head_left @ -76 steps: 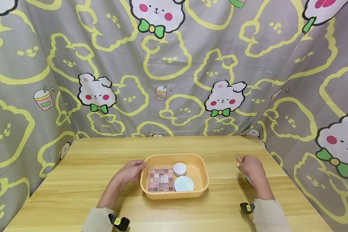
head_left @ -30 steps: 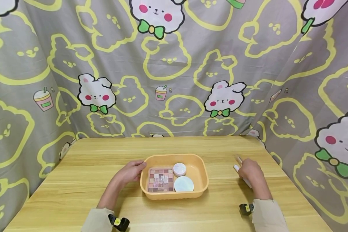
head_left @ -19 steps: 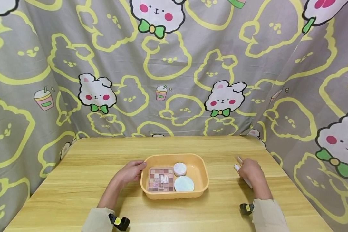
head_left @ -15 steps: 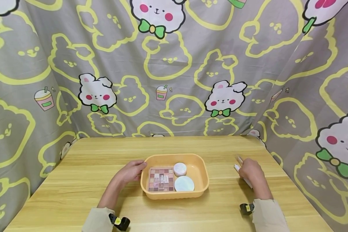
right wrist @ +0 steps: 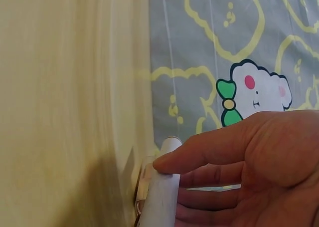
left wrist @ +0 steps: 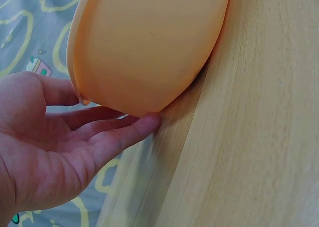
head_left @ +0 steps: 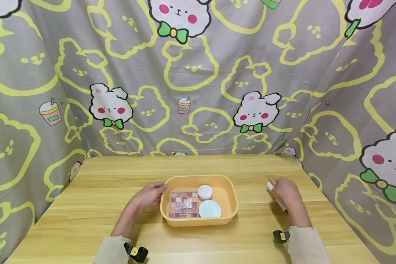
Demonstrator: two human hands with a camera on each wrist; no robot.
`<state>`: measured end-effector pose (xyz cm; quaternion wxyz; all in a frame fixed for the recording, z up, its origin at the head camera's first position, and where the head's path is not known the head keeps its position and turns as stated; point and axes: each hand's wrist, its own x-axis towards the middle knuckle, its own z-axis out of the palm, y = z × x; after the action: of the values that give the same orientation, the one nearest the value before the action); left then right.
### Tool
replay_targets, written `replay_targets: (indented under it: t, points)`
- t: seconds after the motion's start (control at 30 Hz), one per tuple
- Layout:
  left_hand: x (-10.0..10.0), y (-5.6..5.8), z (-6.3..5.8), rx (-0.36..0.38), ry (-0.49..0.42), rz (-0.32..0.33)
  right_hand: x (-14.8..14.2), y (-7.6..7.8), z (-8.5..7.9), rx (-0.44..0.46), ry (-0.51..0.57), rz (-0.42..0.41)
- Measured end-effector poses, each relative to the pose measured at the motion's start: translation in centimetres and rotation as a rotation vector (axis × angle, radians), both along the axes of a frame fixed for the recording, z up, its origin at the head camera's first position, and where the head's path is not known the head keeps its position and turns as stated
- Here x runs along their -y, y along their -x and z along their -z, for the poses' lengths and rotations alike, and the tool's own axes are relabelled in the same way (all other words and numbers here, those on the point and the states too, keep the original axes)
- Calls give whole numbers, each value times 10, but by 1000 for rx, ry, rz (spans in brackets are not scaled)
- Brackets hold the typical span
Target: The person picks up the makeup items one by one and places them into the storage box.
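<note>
My left hand (head_left: 148,195) grips the left end of an orange plastic basin (head_left: 229,200), thumb at the rim and fingers against the outer wall in the left wrist view. Inside lie an eyeshadow palette (head_left: 178,205) with "BACK" printed on it, a small round white compact (head_left: 205,192) and a larger pale disc-shaped compact (head_left: 210,209). At the right, my right hand (head_left: 286,191) pinches a slim white tube (right wrist: 162,199) between thumb and fingers. A clear, pinkish slim tube (right wrist: 144,179) lies right beside it, partly hidden by the white one.
The wooden table (head_left: 244,242) carries everything. A patterned grey curtain (head_left: 198,121) closes off its back and both sides. The right hand works near the table's right edge, well apart from the basin.
Over the last half second my right hand has shifted slightly toward the back of the table, and the white tube has moved with it. The left hand and basin have stayed put.
</note>
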<state>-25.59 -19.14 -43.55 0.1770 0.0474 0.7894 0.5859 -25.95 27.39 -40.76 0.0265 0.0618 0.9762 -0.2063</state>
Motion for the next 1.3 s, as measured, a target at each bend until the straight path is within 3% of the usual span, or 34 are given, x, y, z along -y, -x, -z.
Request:
replay_targets:
  t: [0.47,1.3]
  points:
    - [-1,1,2,8,-5,-47,6,-1,-7,7,98,16]
    - [1,2,1,2,-1,-25,30,-6,-18,-38,182,4]
